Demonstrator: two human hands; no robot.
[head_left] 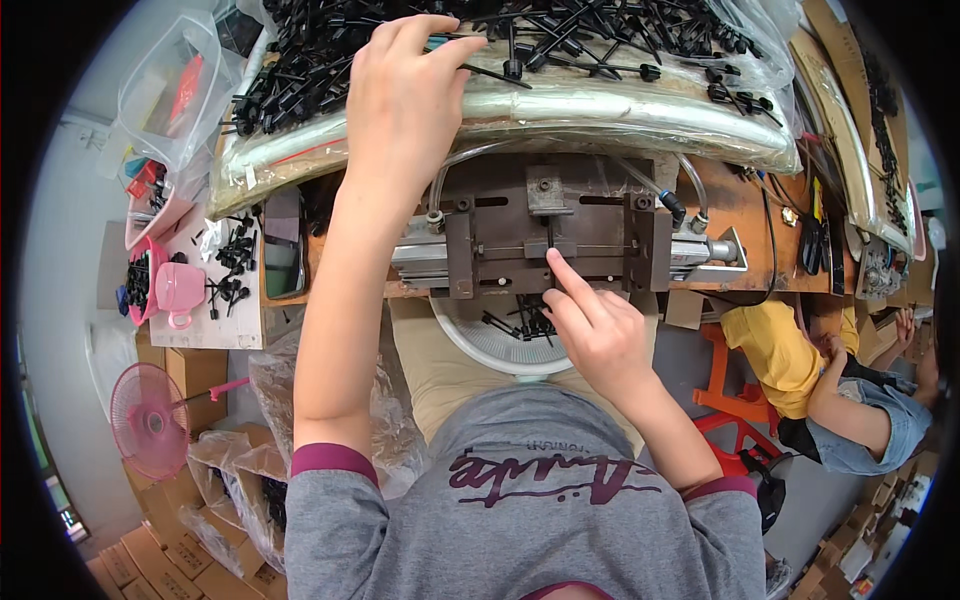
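My left grip [405,95] curls over the heap of thin black parts [570,45], thumb near the fingers; I cannot tell whether it pinches one. My right grip [600,345] reaches its index finger to the metal fixture [500,225], other fingers folded. The parts look light, stiff and slick, probably best held by the thicker end. Right of my right grip lies the wooden desk [745,230]; well left of both, a pink fan [150,420]

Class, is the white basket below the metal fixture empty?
No, the white basket holds several slim black pieces; its bare wall shows beside them. How full it is, I cannot tell: the metal fixture hides part.
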